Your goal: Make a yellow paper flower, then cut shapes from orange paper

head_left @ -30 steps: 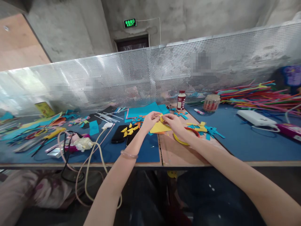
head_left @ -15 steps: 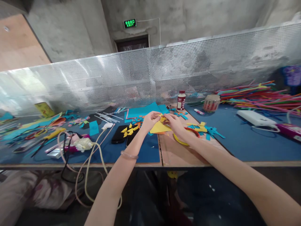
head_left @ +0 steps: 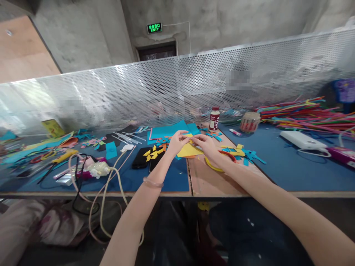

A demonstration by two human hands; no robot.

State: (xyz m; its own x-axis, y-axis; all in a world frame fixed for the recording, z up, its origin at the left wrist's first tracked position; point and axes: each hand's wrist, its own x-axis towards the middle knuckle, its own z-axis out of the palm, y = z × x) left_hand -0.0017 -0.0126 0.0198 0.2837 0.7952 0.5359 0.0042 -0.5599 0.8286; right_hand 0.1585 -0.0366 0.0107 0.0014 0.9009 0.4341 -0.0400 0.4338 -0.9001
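Yellow paper (head_left: 189, 150) is pinched at its top edge between your left hand (head_left: 177, 142) and right hand (head_left: 205, 144), fingers closed on it, above the table (head_left: 216, 181), scissors (head_left: 219, 159) just beside.

Both forearms are bare for as much of them as the view shows, and both are slender. A thin, translucent, pinkish bangle (head_left: 153, 181) sits loosely around the left wrist. The left hand (head_left: 176, 142) and right hand (head_left: 205, 145) are ungloved.

One yellow sheet (head_left: 190, 150), one capped bottle (head_left: 214, 118), one round tub (head_left: 249, 121), one white power bank (head_left: 301, 140), one bracelet (head_left: 152, 182) and one green exit sign (head_left: 154, 27) are counted in view.
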